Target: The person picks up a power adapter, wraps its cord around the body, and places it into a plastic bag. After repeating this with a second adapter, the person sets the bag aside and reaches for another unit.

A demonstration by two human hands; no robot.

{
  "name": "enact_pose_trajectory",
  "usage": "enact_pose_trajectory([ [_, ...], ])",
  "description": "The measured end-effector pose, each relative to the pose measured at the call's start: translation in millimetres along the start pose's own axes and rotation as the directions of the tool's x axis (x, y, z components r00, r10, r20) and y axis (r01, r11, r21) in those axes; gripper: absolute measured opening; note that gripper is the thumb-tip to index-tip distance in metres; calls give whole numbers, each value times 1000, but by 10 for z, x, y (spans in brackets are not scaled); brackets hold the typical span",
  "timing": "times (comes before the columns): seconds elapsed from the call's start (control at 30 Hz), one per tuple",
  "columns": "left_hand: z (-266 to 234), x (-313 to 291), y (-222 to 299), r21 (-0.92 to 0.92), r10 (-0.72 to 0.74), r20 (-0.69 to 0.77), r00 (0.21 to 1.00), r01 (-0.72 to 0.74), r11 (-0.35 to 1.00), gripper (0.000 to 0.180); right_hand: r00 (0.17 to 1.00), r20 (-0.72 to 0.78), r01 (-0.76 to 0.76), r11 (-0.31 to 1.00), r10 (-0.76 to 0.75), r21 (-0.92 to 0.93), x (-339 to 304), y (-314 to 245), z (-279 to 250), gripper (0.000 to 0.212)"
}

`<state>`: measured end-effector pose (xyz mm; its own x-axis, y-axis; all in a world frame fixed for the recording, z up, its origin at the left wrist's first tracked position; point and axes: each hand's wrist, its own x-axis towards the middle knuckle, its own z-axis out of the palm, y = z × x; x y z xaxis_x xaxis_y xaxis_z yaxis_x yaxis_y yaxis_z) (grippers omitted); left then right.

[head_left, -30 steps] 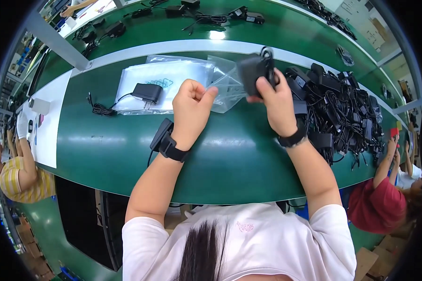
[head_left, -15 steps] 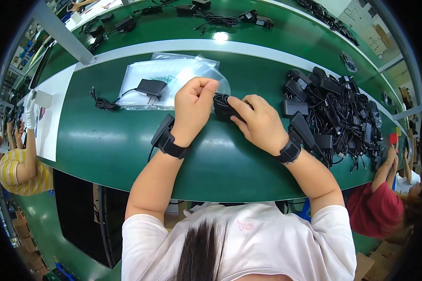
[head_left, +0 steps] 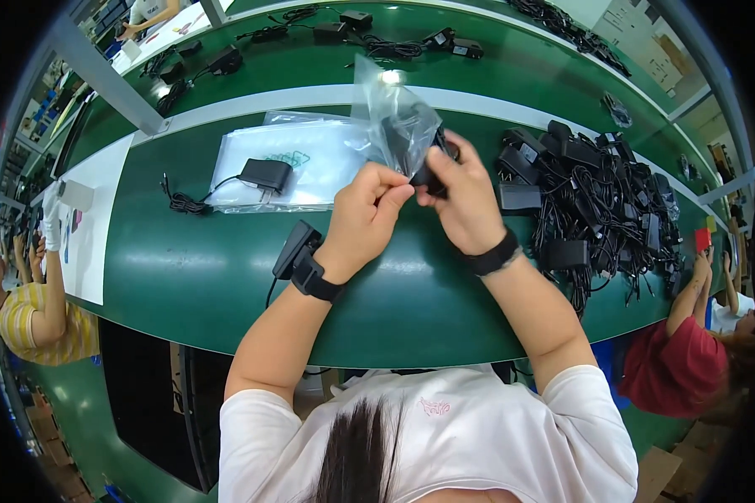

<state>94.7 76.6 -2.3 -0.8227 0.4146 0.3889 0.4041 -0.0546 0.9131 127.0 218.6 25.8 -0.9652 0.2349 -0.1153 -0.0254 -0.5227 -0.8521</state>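
My left hand (head_left: 369,210) pinches the edge of a clear plastic bag (head_left: 394,117), which stands up above my fingers. My right hand (head_left: 464,193) is closed round a black power adapter (head_left: 434,172) with a coiled cable, held against the bag. Part of the adapter is hidden by my fingers and the bag, so I cannot tell how far inside it is. A stack of clear bags (head_left: 310,172) lies flat on the green table left of my hands. Another black adapter (head_left: 266,173) rests on that stack, its cable coiled at the left.
A large heap of black adapters and cables (head_left: 596,201) covers the table's right side. More adapters (head_left: 453,42) lie on the green surface beyond the pale divider (head_left: 310,98). A person in yellow stripes (head_left: 42,310) sits at left, one in dark red (head_left: 675,369) at right.
The clear bag now rises upright above my hands. My right hand has turned and brought the adapter up against it, while my left hand has moved a little lower and to the right.
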Motion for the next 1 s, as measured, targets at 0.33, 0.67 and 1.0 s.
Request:
enact_pose_trajectory([
  [0.33, 23, -17, 87, -6, -32, -51, 998, 31, 999, 9, 576, 700, 762, -34, -422, -647, 99, 258, -177, 34],
  [0.67, 133, 9, 101, 230, -78, 19, 997, 71, 971, 8, 945, 155, -293, 956, 288, 8, 338, 77, -101, 47],
  [1.0, 95, -61, 210, 270, 337, -149, 930, -290, 918, 7, 744, 446, 668, 580, -498, -466, 308, 116, 280, 69],
])
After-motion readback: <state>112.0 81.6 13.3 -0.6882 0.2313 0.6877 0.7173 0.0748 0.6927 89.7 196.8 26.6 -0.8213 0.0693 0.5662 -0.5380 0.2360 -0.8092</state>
